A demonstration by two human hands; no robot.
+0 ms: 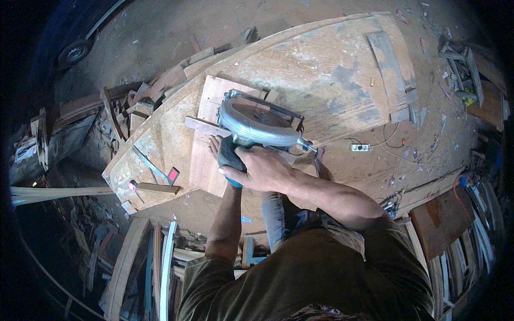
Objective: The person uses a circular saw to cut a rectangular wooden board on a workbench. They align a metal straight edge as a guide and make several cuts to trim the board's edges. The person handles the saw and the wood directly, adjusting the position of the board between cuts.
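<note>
A circular saw with a silver guard and a dark green handle lies over reddish wooden boards on the worktable. My right hand is closed around the saw's handle, its thumb pointing left. A narrow strip of wood crosses the boards and passes under the saw. Just left of the handle, the fingers of my left hand are stretched out on the wood near this strip. The saw's body hides the rest of that hand, and the blade cannot be seen.
The worktable has worn, stained plywood. At its left end lie a try square and a wood piece. A white power strip with cables sits right of me. Timber offcuts crowd the left; long boards stand near my left side.
</note>
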